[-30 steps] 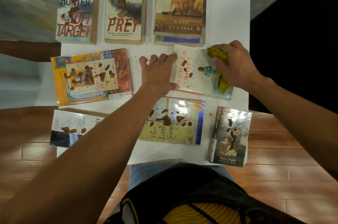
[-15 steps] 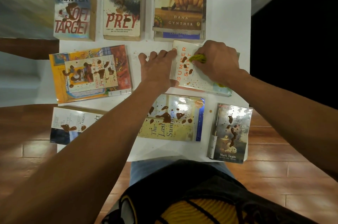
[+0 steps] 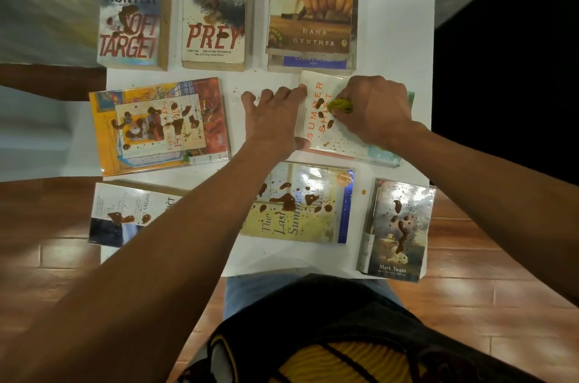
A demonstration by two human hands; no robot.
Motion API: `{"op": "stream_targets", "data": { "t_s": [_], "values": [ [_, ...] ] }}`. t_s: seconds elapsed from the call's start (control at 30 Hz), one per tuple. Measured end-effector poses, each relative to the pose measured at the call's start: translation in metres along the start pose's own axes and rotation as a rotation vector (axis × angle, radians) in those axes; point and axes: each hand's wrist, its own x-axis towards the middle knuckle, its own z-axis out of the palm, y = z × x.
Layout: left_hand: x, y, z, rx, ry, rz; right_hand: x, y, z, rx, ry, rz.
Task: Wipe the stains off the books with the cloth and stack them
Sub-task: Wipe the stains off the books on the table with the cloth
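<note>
Yellow cloth (image 3: 341, 105) gripped by right hand (image 3: 374, 111); left hand (image 3: 275, 118) at book (image 3: 316, 122) edge.

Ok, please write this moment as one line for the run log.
step: wiping | right hand: rubs yellow-green cloth on Summer Shift book | left hand: steadies its edge | stains: remain

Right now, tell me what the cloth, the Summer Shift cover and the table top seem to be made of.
cloth: soft woven or terry fabric, yellow-green, matte; it bunches into folds under the right hand.
Summer Shift cover: coated paper or card, slightly glossy; the brown stains sit on it as beads.
table top: smooth white surface, probably laminate or plastic; even, with rounded corners. Cannot tell which.
</note>
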Motion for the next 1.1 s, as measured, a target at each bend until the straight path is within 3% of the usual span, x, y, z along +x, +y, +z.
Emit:
{"op": "stream_targets", "data": {
  "t_s": [0.13,0.3,0.47,0.6,0.73,0.87,1.0,1.1],
  "values": [
    [0.0,0.0,-0.001,-0.006,-0.009,-0.002,0.001,0.003,-0.005,0.087,0.002,0.089],
    [0.0,-0.001,0.0,0.004,-0.005,0.003,-0.001,0.008,-0.008,0.13,-0.075,0.066],
    [0.001,0.0,-0.001,0.004,-0.004,0.002,0.002,0.014,-0.009,0.23,-0.026,0.194],
    [0.0,0.0,-0.001,0.005,-0.005,0.003,-0.002,0.006,-0.007,0.106,-0.056,0.049],
    [0.0,0.0,-0.001,0.006,-0.004,0.006,0.005,0.01,-0.013,0.114,-0.019,0.135],
    [0.0,0.0,-0.001,0.006,-0.002,0.007,-0.002,0.006,-0.011,0.046,-0.089,-0.016],
    [0.0,0.0,-0.001,0.0,-0.009,0.002,0.005,0.009,-0.011,0.121,-0.024,0.098],
    [0.0,0.0,-0.001,0.005,-0.005,0.006,0.002,0.004,-0.008,0.086,-0.059,0.005]
  ]
}}
